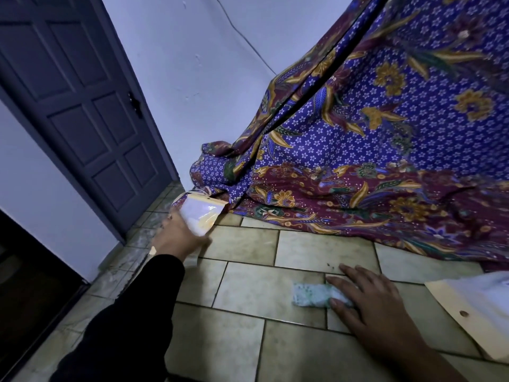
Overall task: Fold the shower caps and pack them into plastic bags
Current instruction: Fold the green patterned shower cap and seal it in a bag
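Floor tiles [248,285] of pale beige carry a folded shower cap [309,295], a small greenish-white roll that lies flat on them. The right hand [371,301] rests on the right end of this cap. Its fingers [355,272] are straight and spread, palm down, and the thumb touches the near edge of the cap, so nothing is clasped. To the right of the cap, beyond the right hand and cut by the edge of the view, lies a second bag [462,318] with a pale yellow strip and a round hole in it; it is apart from the cap. Well to the left of the cap and further from the person, the left hand [179,238] is stretched out and grips a plastic bag [201,215] by its lower end. The fingers are curled round it, although the hand is blurred and single fingers are hard to tell. This bag is clear with yellow edges, and something white is inside. A black sleeve [124,312] covers the left arm. Behind the cap, a patterned cloth [385,133] in purple, maroon and gold hangs down and spreads on the tiles. Left of the cap, past the left hand, stands a dark panelled door [82,106] beside a white wall [206,64].
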